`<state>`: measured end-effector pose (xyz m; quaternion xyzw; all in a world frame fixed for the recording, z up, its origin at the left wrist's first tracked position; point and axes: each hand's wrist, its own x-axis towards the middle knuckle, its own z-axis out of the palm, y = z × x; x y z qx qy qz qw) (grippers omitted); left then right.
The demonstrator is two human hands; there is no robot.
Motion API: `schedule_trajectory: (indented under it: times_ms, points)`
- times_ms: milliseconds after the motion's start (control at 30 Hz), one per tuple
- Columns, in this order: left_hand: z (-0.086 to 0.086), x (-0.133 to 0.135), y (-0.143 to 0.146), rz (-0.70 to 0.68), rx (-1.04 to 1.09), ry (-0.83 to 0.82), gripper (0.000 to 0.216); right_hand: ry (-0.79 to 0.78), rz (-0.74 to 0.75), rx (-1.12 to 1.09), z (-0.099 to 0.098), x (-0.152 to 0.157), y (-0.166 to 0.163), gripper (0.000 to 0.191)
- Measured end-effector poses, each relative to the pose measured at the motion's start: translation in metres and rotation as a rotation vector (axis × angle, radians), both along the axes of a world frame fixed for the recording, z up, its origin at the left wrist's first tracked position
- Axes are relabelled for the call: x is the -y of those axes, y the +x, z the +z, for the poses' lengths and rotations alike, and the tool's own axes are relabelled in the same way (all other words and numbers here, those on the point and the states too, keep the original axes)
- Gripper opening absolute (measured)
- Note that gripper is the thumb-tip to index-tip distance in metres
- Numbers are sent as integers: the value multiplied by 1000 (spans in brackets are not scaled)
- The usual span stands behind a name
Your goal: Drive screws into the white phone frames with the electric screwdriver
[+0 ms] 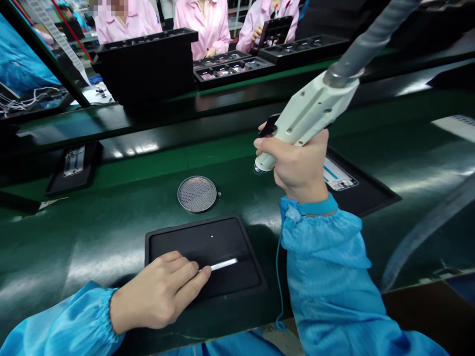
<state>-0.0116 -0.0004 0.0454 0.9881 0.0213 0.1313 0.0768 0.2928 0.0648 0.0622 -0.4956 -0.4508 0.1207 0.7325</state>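
Observation:
My left hand (158, 291) is closed on a thin, pale, flat piece (223, 264) with a shiny edge, tilted above a black tray (193, 236); the fingers hide part of it. Wrapped round a white hand-held tool (315, 109) is my right hand (302, 165), raised above the green bench. A thick grey hose (371, 44) runs from the tool's upper end, and its round nozzle points down to the left. Between the hands, beyond the tray, lies a round metal dish (197, 194) with a perforated face. A tiny white speck rests in the tray.
At right, another black tray (371, 195) holds a white panel with blue strips (337, 174). A similar tray (72, 183) lies far left. Black bins (144, 69) and parts trays (237, 66) line the raised ledge; people in pink coats (202, 24) work beyond. A translucent hose (426, 237) curves at right.

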Motion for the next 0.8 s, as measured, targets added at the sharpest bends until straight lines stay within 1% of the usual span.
schedule_trajectory:
  times_ms: [100,233,433,800]
  points:
    - [-3,1,-4,29,56,3,32,11,-4,-12,-2,0,0,16]
    - [-5,2,-9,43,118,-30,29,-3,-28,24,-4,0,1,17]
    - [-4,4,-7,6,126,-46,31,-24,-26,-16,-2,1,0,17]
    - [-5,1,-9,13,121,-50,31,-17,-19,-31,-1,1,-2,18]
